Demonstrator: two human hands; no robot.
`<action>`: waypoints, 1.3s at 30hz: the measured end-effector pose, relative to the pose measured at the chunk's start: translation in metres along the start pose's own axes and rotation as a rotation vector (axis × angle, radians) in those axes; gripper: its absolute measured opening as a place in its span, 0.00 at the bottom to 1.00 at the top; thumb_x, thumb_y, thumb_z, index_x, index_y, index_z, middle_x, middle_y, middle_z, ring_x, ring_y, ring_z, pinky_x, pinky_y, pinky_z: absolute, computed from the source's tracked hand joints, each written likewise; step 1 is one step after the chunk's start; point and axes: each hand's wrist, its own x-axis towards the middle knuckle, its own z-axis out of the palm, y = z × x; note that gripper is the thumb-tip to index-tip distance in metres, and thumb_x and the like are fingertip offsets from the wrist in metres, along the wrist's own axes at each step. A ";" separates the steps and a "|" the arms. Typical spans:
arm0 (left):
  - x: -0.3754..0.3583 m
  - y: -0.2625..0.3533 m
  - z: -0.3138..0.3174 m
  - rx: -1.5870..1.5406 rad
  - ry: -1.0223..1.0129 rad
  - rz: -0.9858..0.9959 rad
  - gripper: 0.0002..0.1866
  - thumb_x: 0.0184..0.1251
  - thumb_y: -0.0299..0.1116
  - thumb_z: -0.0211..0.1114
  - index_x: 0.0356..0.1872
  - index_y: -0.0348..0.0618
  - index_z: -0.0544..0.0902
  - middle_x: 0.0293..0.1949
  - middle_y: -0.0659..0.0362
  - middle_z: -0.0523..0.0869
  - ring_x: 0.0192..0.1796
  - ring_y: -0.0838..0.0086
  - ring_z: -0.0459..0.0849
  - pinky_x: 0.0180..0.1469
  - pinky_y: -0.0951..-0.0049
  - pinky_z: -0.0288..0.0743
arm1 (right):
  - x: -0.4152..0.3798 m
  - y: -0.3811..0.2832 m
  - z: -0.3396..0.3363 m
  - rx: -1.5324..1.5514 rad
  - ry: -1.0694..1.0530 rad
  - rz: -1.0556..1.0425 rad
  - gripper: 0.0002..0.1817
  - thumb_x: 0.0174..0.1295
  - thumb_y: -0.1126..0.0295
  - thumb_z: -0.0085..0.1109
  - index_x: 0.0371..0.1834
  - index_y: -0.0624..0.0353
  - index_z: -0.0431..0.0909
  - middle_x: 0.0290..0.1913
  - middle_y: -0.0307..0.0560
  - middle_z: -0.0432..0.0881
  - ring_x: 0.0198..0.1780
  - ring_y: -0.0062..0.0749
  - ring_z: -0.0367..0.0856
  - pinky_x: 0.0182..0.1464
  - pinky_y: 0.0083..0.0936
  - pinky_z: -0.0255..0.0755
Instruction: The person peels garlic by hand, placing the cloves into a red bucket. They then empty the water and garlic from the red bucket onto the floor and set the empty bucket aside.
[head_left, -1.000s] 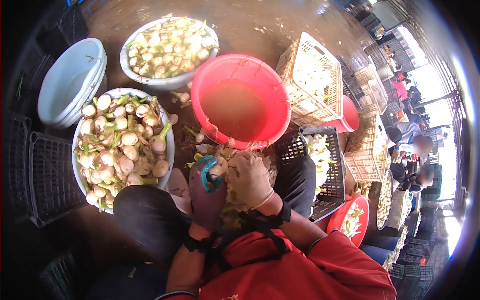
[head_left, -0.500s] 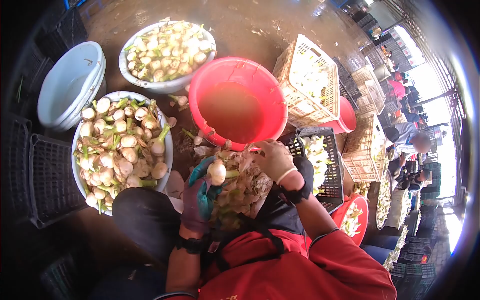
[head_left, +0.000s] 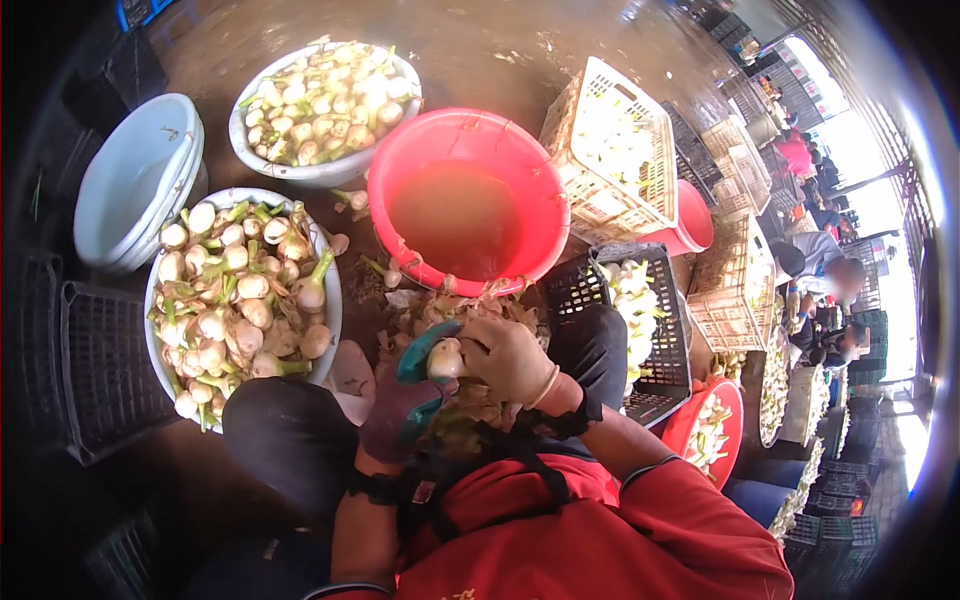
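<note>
A pale garlic bulb (head_left: 446, 359) sits in my left hand (head_left: 392, 400), which wears a purple and teal glove with its fingers wrapped round the bulb. Against its right side press the curled fingers of my right hand (head_left: 508, 362), in a whitish glove; what the fingertips pinch is hidden. Papery peelings (head_left: 470, 415) lie heaped beneath both hands, between my knees. To the left, a pale blue tub (head_left: 336, 345) is piled with unpeeled garlic bulbs (head_left: 240, 300) on short green stems.
Beyond the hands stands a red tub (head_left: 560, 225) of murky water. A black crate (head_left: 668, 380) and a cream crate (head_left: 600, 205) hold pale trimmed pieces. Further tubs include a second full one (head_left: 240, 140) and a stacked blue pair (head_left: 105, 240). Other people (head_left: 835, 275) sit at far right.
My right hand has moved left and down from the peelings onto the bulb. The bulb has turned in my left hand, and its green stem no longer shows.
</note>
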 end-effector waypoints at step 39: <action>0.003 -0.020 -0.007 0.131 0.111 -0.056 0.28 0.59 0.22 0.61 0.64 0.41 0.70 0.49 0.61 0.78 0.44 0.81 0.78 0.43 0.80 0.74 | -0.011 0.016 0.002 0.364 -0.176 0.130 0.08 0.66 0.69 0.56 0.42 0.62 0.79 0.33 0.42 0.82 0.33 0.22 0.80 0.36 0.22 0.75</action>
